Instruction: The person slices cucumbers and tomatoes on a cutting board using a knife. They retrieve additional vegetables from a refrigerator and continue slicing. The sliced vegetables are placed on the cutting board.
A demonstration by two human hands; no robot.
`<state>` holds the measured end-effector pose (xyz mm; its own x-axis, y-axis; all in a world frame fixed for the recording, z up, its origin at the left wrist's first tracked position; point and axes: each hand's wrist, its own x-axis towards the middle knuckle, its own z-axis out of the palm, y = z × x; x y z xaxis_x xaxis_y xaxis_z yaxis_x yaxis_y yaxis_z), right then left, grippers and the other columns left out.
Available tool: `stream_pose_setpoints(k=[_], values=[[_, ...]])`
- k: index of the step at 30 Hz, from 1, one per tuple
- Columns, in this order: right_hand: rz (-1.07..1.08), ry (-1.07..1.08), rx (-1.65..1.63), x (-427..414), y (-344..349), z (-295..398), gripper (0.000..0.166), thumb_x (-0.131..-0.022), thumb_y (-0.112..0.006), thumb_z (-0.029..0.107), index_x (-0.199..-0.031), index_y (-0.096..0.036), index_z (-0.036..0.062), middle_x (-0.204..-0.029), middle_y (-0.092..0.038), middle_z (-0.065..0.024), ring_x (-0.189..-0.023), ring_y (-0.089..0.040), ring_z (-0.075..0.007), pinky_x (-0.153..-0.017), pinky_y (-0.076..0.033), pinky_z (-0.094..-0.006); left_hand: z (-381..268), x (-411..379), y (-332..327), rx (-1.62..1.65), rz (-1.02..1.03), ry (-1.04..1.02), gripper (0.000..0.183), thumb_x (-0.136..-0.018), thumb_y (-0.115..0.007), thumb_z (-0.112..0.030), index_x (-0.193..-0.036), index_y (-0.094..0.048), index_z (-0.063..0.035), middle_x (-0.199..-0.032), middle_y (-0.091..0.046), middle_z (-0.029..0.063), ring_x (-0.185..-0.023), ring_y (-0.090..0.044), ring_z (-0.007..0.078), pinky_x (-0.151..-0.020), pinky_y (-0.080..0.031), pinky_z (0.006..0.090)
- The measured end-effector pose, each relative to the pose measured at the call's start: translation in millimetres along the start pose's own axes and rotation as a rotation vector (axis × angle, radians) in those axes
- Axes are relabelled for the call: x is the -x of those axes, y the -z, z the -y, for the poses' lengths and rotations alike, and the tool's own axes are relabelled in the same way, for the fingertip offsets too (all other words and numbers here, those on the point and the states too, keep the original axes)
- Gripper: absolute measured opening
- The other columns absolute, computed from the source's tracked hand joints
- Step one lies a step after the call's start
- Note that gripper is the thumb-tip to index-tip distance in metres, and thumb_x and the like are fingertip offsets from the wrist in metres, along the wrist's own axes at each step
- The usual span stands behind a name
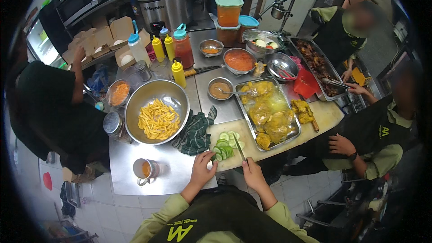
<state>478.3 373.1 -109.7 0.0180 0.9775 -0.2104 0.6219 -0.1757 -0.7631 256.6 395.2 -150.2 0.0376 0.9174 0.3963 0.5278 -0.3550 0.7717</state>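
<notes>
My right hand grips the handle of a kitchen knife, whose blade points away from me over a pale cutting board. Sliced cucumber lies on the board left of the blade, some rounds flat and others leaning in a row. At the near left end of that row, the fingers of my left hand hold the cucumber; the fingers partly hide that end. Close behind my left hand is a crumpled dark checked cloth. A metal tray of yellow marinated chicken overlaps the board to the right.
A large steel bowl of french fries and a mug stand left. Sauce bottles and a bowl of orange shreds are farther back. Co-workers stand left and right; one person's hand holds tongs over a meat tray.
</notes>
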Motion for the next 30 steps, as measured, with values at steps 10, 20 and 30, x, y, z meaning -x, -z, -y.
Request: stream_pose_setpoints(k=[10, 20, 30], values=[[-0.275, 0.241, 0.151, -42.5, -12.8, -6.9, 0.034, -0.090, -0.056, 0.003, -0.124, -0.052, 0.0017, -0.109, -0.055, -0.0280, -0.097, -0.057, -0.0497, -0.084, -0.049, -0.0522, 10.0, 4.0, 1.1, 0.031, 0.030, 0.211, 0.032, -0.086, -0.071, -0.005, -0.116, -0.065, 0.0012, -0.106, -0.067, 0.0184, -0.087, -0.067, 0.0259, -0.073, -0.057, 0.0316], [-0.446, 0.275, -0.103, -7.6, 10.8, 4.3, 0.035, -0.090, -0.066, 0.017, -0.119, -0.053, -0.0002, -0.111, -0.058, -0.0228, -0.098, -0.059, -0.0440, -0.084, -0.051, -0.0442, -0.8, 15.9, 4.3, 0.725, 0.740, 0.590, 0.027, -0.092, -0.057, 0.004, -0.119, -0.058, 0.0004, -0.100, -0.066, 0.0075, -0.090, -0.068, 0.0145, -0.077, -0.057, 0.0269], [-0.737, -0.009, -0.027, 104.7, 37.3, -80.1, 0.017, -0.084, -0.074, 0.012, -0.083, -0.063, 0.0000, -0.075, -0.058, -0.0144, -0.067, -0.060, -0.0304, -0.061, -0.046, -0.0381, -36.7, 28.1, -194.9, 0.099, 0.863, -0.095, 0.042, -0.100, -0.059, -0.031, -0.128, -0.060, -0.0003, -0.114, -0.069, 0.0121, -0.106, -0.065, 0.0205, -0.089, -0.053, 0.0324]])
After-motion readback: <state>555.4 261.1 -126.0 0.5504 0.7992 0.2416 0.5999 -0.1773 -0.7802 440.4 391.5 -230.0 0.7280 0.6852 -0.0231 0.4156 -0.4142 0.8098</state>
